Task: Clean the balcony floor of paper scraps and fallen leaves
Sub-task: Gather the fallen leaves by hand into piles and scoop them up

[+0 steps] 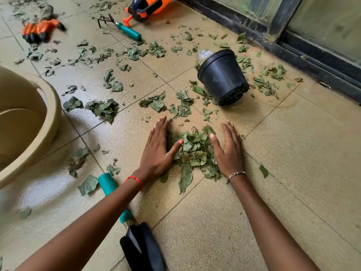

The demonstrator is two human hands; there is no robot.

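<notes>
While both hands lie flat on the tiled floor (293, 192), fingers straight, the left hand (158, 147) and right hand (228, 147) flank a pile of leaves (195, 151); a tipped black pot (222, 77) lies beyond.

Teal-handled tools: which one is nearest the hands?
The black-bladed trowel, its handle passing under the left forearm just behind the left hand. The other, a pronged hand rake, lies far off beside the orange sprayer.

Beige tiled floor (293, 153), dark glazed door (322, 26)
</notes>
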